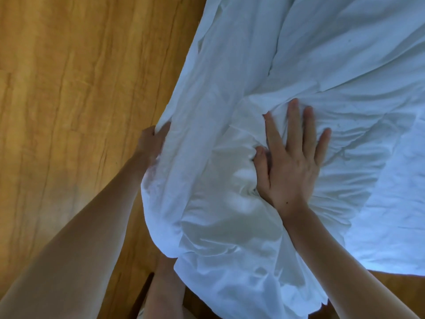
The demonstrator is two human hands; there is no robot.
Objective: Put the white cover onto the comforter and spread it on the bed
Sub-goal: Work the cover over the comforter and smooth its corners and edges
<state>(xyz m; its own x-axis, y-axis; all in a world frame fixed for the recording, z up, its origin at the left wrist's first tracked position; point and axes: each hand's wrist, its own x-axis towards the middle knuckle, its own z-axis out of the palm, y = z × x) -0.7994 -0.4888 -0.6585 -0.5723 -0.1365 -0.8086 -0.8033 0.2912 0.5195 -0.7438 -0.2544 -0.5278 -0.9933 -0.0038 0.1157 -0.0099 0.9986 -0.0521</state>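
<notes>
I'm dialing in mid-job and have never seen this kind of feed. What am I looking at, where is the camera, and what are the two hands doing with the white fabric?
There is no machine here. The one picture comes from a camera worn on a person's head, looking down at their own bare arms. The left hand grips the edge of the white cover, its fingers curled round the fabric. The right hand lies flat on the cover with straight, spread fingers, pressing down on a puffy bunched part. The wrinkled fabric spreads away to the upper right and hangs over a wooden floor. Whether the comforter is already inside cannot be told from this view.
</notes>
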